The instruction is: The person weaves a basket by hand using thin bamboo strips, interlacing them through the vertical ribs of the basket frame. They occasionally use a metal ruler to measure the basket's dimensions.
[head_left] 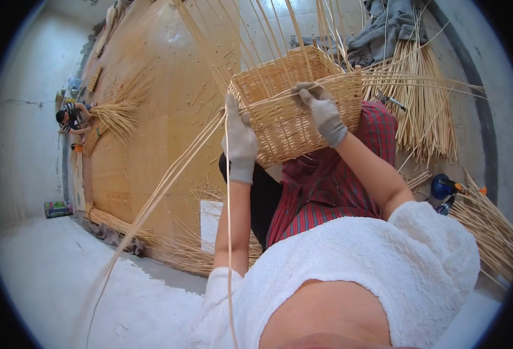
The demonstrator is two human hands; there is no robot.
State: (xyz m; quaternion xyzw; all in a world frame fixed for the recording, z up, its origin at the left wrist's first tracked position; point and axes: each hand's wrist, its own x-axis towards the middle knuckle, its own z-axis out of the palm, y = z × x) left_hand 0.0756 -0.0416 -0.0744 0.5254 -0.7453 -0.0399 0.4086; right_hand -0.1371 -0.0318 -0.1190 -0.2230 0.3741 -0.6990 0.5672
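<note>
A woven wicker basket (285, 128), pale tan and boxy, is tilted over my lap with long unwoven strands rising from its far and side walls. My left hand (242, 142), in a whitish glove, holds the basket's left corner, its fingers stretched up along the outside and its thumb toward the near wall. My gloved right hand (321, 110) is closed at the near wall's upper edge, pinching a thin wicker strand (279, 95) that lies along the rim. Its fingertips are partly hidden. Several long strands (169, 174) trail from the left corner down past my left wrist.
Bundles of loose wicker (422, 104) lie on the right, beside a grey cloth (384, 35). A blue-and-black tool (442, 187) rests at lower right. Wood-coloured flooring (146, 134) carries scattered scraps. Another person (73, 119) sits far left by a wicker bundle (116, 119).
</note>
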